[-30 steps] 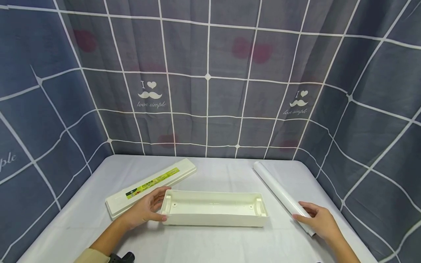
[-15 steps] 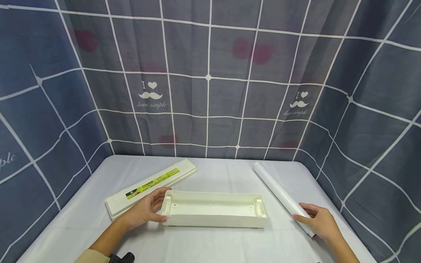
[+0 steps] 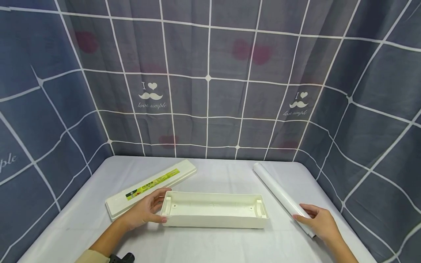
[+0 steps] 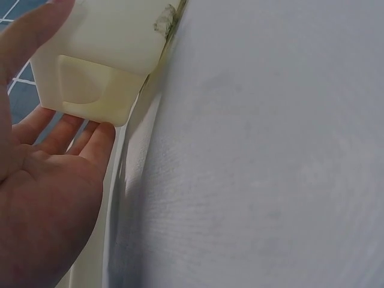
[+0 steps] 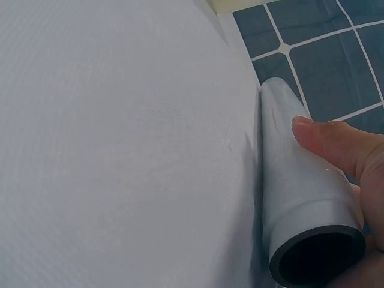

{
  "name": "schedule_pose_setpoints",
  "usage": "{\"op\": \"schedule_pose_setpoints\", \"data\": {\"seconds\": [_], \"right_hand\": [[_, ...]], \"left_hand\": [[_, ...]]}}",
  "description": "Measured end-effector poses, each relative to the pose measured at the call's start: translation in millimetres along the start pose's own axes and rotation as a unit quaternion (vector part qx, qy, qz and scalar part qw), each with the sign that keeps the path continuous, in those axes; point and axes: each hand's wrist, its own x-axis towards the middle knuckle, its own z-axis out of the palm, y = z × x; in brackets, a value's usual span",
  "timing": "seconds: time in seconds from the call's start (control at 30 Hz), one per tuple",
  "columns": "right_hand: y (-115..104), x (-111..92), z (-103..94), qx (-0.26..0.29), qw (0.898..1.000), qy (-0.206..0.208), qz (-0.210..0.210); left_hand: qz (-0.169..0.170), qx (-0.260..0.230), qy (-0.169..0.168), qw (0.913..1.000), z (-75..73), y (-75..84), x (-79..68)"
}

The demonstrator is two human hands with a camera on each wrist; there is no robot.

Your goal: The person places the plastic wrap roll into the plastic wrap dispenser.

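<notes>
A long cream plastic box [image 3: 215,221] sits on the table, its hollow side showing and a holder at each inner end. My left hand [image 3: 143,210] grips its left end, thumb on the near side and fingers at the far side. In the left wrist view, the fingertips touch the box's end wall [image 4: 84,84]. To the right, a white roll of plastic wrap [image 3: 279,193] lies slanted on the cloth. My right hand [image 3: 317,221] holds its near end, thumb on top; its other fingers are mostly hidden. The right wrist view shows the roll's dark hollow core [image 5: 321,258].
A matching cream lid [image 3: 151,186] with a green-yellow label lies slanted behind my left hand. White cloth [image 3: 213,246] covers the table. Grey-blue checked curtains [image 3: 223,98] hang around the back and sides.
</notes>
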Motion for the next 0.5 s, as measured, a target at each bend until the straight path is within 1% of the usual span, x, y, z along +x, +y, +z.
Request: {"op": "schedule_pose_setpoints", "data": {"seconds": [0.37,0.5], "right_hand": [[0.4,2.2,1.9,0.016,1.0,-0.002,0.018],[0.6,2.8,3.0,0.019,1.0,0.002,0.017]], "left_hand": [[-0.005,0.006,-0.001,1.0,-0.1,-0.8,0.2],[-0.005,0.008,-0.001,1.0,-0.4,-1.5,0.3]]}}
